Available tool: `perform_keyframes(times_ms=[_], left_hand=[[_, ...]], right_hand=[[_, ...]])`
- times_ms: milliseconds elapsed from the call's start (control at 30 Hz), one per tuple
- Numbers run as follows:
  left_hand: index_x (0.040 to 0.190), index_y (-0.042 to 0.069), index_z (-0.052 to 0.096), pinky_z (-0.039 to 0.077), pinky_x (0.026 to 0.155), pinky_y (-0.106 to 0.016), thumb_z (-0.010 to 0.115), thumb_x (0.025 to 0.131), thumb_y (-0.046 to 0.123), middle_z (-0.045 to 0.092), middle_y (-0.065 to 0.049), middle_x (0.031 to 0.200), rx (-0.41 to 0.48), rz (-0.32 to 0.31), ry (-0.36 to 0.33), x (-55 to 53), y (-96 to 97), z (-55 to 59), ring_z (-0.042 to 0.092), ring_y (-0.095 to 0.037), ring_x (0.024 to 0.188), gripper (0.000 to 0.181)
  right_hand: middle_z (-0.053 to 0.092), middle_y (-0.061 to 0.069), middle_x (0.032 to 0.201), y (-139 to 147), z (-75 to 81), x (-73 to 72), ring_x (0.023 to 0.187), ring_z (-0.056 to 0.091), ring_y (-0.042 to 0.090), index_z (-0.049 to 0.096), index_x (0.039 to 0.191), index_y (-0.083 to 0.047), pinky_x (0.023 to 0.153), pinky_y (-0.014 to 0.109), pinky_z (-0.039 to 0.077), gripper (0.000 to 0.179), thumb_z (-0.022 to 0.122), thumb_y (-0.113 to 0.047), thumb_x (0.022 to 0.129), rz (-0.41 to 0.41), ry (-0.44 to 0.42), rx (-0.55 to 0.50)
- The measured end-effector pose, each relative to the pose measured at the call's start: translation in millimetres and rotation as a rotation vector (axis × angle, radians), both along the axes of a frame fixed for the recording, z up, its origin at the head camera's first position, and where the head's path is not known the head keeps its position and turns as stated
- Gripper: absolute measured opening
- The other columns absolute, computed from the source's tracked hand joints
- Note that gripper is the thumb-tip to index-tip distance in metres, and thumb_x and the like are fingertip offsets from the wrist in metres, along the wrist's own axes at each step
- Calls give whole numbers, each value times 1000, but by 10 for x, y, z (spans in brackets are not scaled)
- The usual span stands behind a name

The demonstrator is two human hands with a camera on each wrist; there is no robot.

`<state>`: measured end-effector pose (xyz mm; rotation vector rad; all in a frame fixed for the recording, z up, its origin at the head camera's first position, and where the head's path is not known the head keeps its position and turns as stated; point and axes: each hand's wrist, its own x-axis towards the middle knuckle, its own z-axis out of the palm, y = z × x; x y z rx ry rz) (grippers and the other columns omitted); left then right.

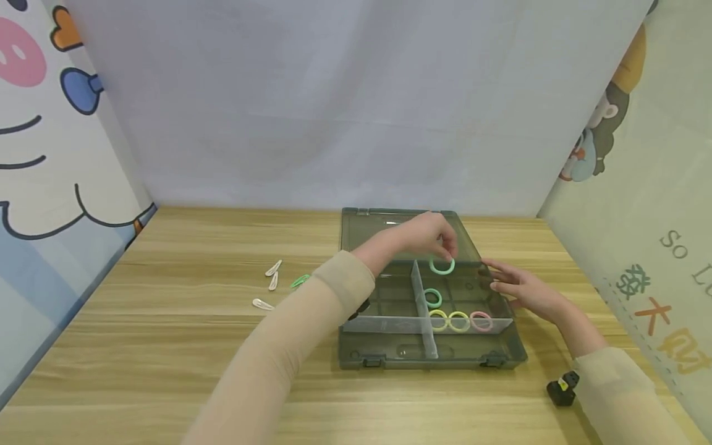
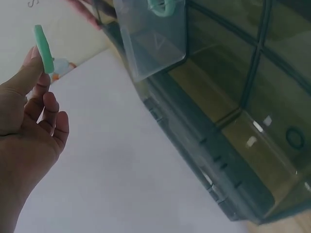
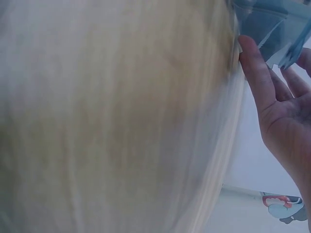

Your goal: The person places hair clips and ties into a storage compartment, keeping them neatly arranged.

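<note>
My left hand [image 1: 427, 235] pinches a mint-green hair tie [image 2: 43, 49] between thumb and fingertips, over the back right compartment of a grey see-through organizer box [image 1: 445, 364]. Below it in that compartment lie a green hair tie [image 1: 433, 306], two yellow hair ties [image 1: 458, 331] and a pink hair tie [image 1: 481, 330], the last three in a row along the front divider [image 1: 384, 324]. My right hand [image 1: 525, 292] touches the box's right side near the back corner, its fingers mostly extended. In the right wrist view its thumb [image 3: 255, 68] lies along the box wall.
The box's lid [image 1: 356, 232] lies folded back behind it. Left of the box, white snap clips [image 1: 274, 281] and a green snap clip [image 1: 300, 281] lie on the wooden table [image 1: 167, 346], partly beside my left sleeve [image 1: 300, 321]. A white cloth [image 1: 334, 123] hangs behind.
</note>
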<state>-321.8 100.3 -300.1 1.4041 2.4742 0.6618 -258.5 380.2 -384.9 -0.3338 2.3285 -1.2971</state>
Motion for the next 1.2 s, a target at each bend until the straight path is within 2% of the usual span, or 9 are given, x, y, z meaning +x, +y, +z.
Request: perform_keyframes(times_ms=[333,600,767,933,1033,1200], left_hand=[[89,17,73,43,77,-16,73,82,23,69,8,85,-34,-5,-8,7,304,-263,58,-3,82,9],[88,18,72,43,80,-15,73,81,23,66,12,86,-31,-27,-34,38,440,-501,58,-1,85,8],[87,20,72,42,81,-15,72,81,25,65,12,87,-35,-43,2,36,483,-646,56,0,85,9],[88,22,73,42,80,-14,72,80,29,64,12,89,-51,-51,42,0,497,-763,55,0,85,11],[88,23,73,43,81,-16,72,79,30,65,14,88,-41,-54,76,-7,503,-807,56,1,85,11],[86,28,72,38,92,-28,71,78,35,64,20,88,-64,-49,162,30,514,-823,51,0,87,11]], right_hand=[[9,29,153,-2,-3,-5,139,9,48,13,152,-13,92,61,41,62,44,-28,101,7,1,-3],[10,29,153,13,-19,2,139,9,48,14,152,-13,90,56,44,61,44,-26,101,5,-5,-20],[9,28,154,26,-47,-1,139,10,48,14,152,-14,89,53,46,61,45,-26,101,4,-11,-27],[7,27,154,27,-50,-7,139,8,49,13,152,-16,90,56,45,61,44,-27,101,9,-16,-26],[7,27,154,31,-40,-9,139,8,49,13,152,-16,90,57,44,61,44,-28,101,9,-12,-22],[6,27,154,39,-16,-4,139,8,49,13,152,-15,89,55,46,61,44,-27,101,8,-12,-28]])
